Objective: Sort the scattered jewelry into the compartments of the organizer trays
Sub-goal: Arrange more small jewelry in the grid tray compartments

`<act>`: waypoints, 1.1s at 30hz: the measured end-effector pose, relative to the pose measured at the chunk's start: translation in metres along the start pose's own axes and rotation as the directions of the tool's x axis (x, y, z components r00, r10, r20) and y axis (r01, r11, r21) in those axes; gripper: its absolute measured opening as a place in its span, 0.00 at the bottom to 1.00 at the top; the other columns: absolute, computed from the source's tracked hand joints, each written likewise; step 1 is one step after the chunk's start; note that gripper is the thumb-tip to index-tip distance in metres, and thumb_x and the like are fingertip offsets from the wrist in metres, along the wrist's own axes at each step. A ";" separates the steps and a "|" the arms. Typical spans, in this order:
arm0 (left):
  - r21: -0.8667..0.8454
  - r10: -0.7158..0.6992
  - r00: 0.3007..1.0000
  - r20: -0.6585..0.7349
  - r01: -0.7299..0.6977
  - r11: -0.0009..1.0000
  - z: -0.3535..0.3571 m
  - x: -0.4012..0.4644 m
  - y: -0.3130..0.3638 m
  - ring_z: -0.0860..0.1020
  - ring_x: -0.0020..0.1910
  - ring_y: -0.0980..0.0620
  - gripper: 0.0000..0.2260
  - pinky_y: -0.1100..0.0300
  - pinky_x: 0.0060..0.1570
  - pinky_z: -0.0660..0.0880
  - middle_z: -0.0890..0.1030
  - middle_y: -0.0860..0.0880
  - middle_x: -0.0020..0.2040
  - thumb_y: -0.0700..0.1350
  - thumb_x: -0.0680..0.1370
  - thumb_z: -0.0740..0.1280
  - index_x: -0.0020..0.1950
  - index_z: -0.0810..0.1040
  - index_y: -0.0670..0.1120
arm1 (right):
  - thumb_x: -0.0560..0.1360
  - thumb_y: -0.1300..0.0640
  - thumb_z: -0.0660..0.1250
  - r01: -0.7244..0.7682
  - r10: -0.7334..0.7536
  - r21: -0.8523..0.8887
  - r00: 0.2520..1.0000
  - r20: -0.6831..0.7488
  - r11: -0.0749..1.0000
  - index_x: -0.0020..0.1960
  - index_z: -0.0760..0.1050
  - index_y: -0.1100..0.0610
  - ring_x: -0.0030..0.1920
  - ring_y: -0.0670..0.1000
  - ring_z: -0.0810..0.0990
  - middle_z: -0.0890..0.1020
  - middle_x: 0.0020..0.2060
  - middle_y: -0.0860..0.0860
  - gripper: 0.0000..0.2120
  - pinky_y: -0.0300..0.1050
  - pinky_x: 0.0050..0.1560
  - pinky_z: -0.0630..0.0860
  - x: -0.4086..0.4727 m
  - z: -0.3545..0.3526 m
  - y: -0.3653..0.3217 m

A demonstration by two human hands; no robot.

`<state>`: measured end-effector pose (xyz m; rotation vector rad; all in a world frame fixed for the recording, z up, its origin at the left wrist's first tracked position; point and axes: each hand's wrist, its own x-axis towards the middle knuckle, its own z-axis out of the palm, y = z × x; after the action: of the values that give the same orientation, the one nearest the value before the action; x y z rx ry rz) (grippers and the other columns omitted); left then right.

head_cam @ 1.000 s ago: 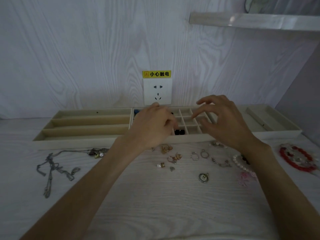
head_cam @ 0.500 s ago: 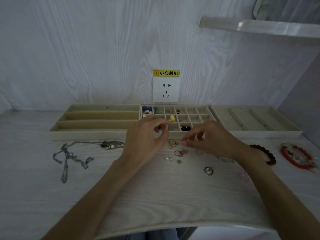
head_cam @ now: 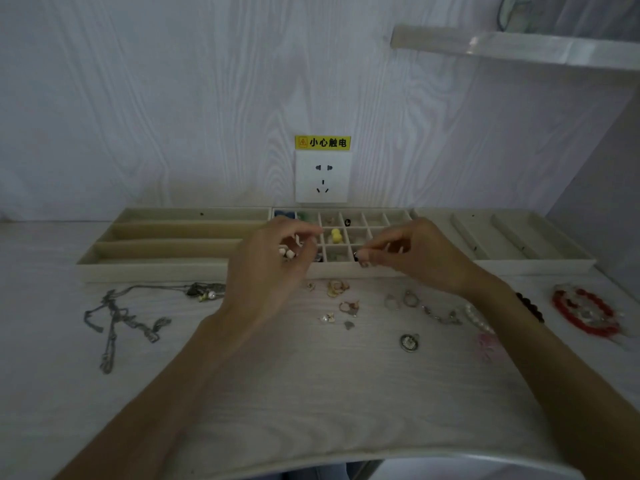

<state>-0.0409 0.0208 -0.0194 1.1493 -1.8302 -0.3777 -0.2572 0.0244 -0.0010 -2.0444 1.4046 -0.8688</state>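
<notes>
I see my left hand [head_cam: 277, 261] raised over the front edge of the beige gridded organizer tray [head_cam: 375, 270], fingers curled, thumb and forefinger pinched together; two small pale beads [head_cam: 287, 252] show just under the fingertips, though I cannot tell whether they are held or lie in a cell. My right hand [head_cam: 415, 254] sits at 3 o'clock from the left, its fingertips pinching a small dark piece [head_cam: 356, 257], too small to name, over the front row of cells. Between the hands a yellow bead-like item [head_cam: 335, 235] rests in a middle cell and a black piece [head_cam: 347, 222] in the back row.

At 9 o'clock the beige long-slot tray [head_cam: 166, 249] runs its channels left to right; at 3 o'clock a third beige tray [head_cam: 540, 261] has slots running front to back.

At 6 o'clock from the hands, on the pale wood-grain table [head_cam: 311, 403], lie scattered gold earrings [head_cam: 337, 287], silver rings [head_cam: 410, 298] and a round silver pendant [head_cam: 409, 342]. A tangled silver chain necklace [head_cam: 117, 320] stretches at 8 o'clock, its long axis roughly front to back. A red bead bracelet [head_cam: 585, 311] lies at 4 o'clock.

At 12 o'clock a white wall socket [head_cam: 322, 176] carries a yellow label [head_cam: 322, 142] reading 小心触电.
</notes>
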 end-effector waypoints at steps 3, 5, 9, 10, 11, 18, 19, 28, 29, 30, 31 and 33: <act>-0.074 -0.071 0.986 0.151 0.083 0.994 -0.008 0.030 0.008 0.78 0.41 0.62 0.07 0.68 0.42 0.73 0.81 0.60 0.44 0.45 0.76 0.67 0.49 0.82 0.55 | 0.70 0.54 0.71 -0.036 0.036 0.143 0.999 0.002 0.989 0.46 0.83 0.51 0.38 0.49 0.83 0.85 0.37 0.44 0.05 0.38 0.42 0.79 0.021 -0.016 -0.008; -0.099 -0.124 0.951 0.282 0.157 0.983 -0.009 0.054 0.015 0.78 0.40 0.65 0.05 0.69 0.41 0.71 0.81 0.61 0.44 0.47 0.76 0.68 0.48 0.82 0.56 | 0.71 0.53 0.71 -0.052 0.054 0.196 0.999 -0.007 0.979 0.45 0.84 0.52 0.39 0.56 0.81 0.85 0.38 0.51 0.05 0.46 0.44 0.78 0.034 -0.021 -0.009; -0.014 -0.230 0.828 0.511 0.276 0.961 0.000 0.089 0.021 0.77 0.36 0.63 0.06 0.73 0.30 0.69 0.81 0.55 0.42 0.51 0.75 0.69 0.50 0.82 0.53 | 0.73 0.57 0.69 -0.039 0.070 0.333 0.994 -0.081 0.942 0.47 0.83 0.54 0.32 0.44 0.74 0.82 0.32 0.45 0.05 0.35 0.36 0.70 0.054 -0.016 -0.011; 0.006 -0.254 0.789 0.560 0.303 0.953 0.003 0.095 0.021 0.79 0.40 0.59 0.06 0.72 0.29 0.70 0.82 0.53 0.43 0.52 0.75 0.69 0.50 0.81 0.54 | 0.74 0.58 0.68 -0.037 0.076 0.352 0.993 -0.096 0.935 0.49 0.82 0.56 0.30 0.40 0.74 0.82 0.30 0.42 0.06 0.32 0.35 0.70 0.057 -0.015 -0.011; 0.017 -0.275 0.756 0.594 0.330 0.944 0.006 0.100 0.021 0.81 0.46 0.54 0.06 0.70 0.31 0.71 0.83 0.51 0.46 0.52 0.75 0.69 0.50 0.81 0.54 | 0.75 0.59 0.67 -0.039 0.083 0.364 0.991 -0.106 0.931 0.51 0.81 0.58 0.29 0.38 0.74 0.80 0.28 0.41 0.07 0.29 0.35 0.70 0.059 -0.015 -0.012; -0.128 -0.293 0.659 0.693 0.513 0.849 0.013 0.105 0.012 0.76 0.44 0.61 0.10 0.66 0.37 0.67 0.84 0.58 0.48 0.53 0.75 0.68 0.53 0.83 0.51 | 0.75 0.58 0.67 -0.083 0.153 0.373 0.975 -0.162 0.924 0.53 0.81 0.61 0.28 0.35 0.75 0.77 0.24 0.38 0.10 0.26 0.34 0.69 0.057 -0.014 -0.001; -0.150 -0.293 0.659 0.693 0.529 0.835 0.014 0.105 0.011 0.76 0.43 0.62 0.11 0.66 0.36 0.67 0.84 0.58 0.49 0.53 0.75 0.68 0.53 0.83 0.51 | 0.75 0.56 0.67 -0.101 0.177 0.384 0.970 -0.169 0.918 0.52 0.81 0.60 0.28 0.36 0.74 0.77 0.24 0.38 0.10 0.27 0.33 0.69 0.056 -0.014 0.002; -0.182 -0.257 0.778 0.574 0.427 0.885 0.014 0.107 0.010 0.78 0.44 0.65 0.08 0.66 0.42 0.70 0.84 0.61 0.45 0.54 0.73 0.70 0.50 0.84 0.55 | 0.73 0.52 0.68 -0.121 0.212 0.390 0.957 -0.200 0.913 0.48 0.83 0.53 0.28 0.42 0.71 0.78 0.29 0.44 0.08 0.32 0.32 0.69 0.058 -0.019 0.007; -0.185 -0.262 0.780 0.568 0.431 0.883 0.014 0.107 0.010 0.78 0.42 0.66 0.08 0.66 0.41 0.70 0.84 0.61 0.44 0.54 0.72 0.70 0.49 0.84 0.55 | 0.74 0.52 0.67 -0.129 0.215 0.363 0.954 -0.207 0.923 0.48 0.83 0.52 0.29 0.43 0.72 0.80 0.31 0.45 0.08 0.33 0.32 0.70 0.059 -0.022 0.006; -0.185 -0.265 0.780 0.566 0.434 0.882 0.014 0.108 0.010 0.78 0.39 0.68 0.08 0.67 0.40 0.70 0.84 0.61 0.44 0.54 0.72 0.71 0.48 0.84 0.55 | 0.75 0.51 0.66 -0.142 0.221 0.336 0.953 -0.208 0.931 0.49 0.83 0.51 0.30 0.43 0.73 0.81 0.33 0.45 0.08 0.33 0.32 0.70 0.060 -0.025 0.006; -0.180 -0.267 0.778 0.568 0.435 0.882 0.015 0.108 0.009 0.77 0.37 0.69 0.08 0.67 0.40 0.70 0.84 0.61 0.43 0.54 0.72 0.71 0.48 0.84 0.55 | 0.76 0.51 0.66 -0.165 0.234 0.315 0.952 -0.196 0.935 0.50 0.83 0.50 0.31 0.44 0.74 0.81 0.34 0.45 0.08 0.32 0.33 0.71 0.059 -0.029 0.006; -0.176 -0.270 0.780 0.565 0.434 0.884 0.018 0.108 0.008 0.77 0.35 0.69 0.07 0.68 0.38 0.71 0.84 0.60 0.42 0.53 0.72 0.71 0.48 0.84 0.54 | 0.77 0.52 0.65 -0.221 0.263 0.285 0.958 -0.119 0.933 0.51 0.82 0.50 0.32 0.43 0.75 0.82 0.36 0.46 0.09 0.33 0.34 0.71 0.057 -0.037 0.005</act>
<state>-0.0759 -0.0685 0.0340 1.2554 -1.9063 -1.2635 -0.2728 -0.0327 0.0329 -1.5914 1.4911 -1.0633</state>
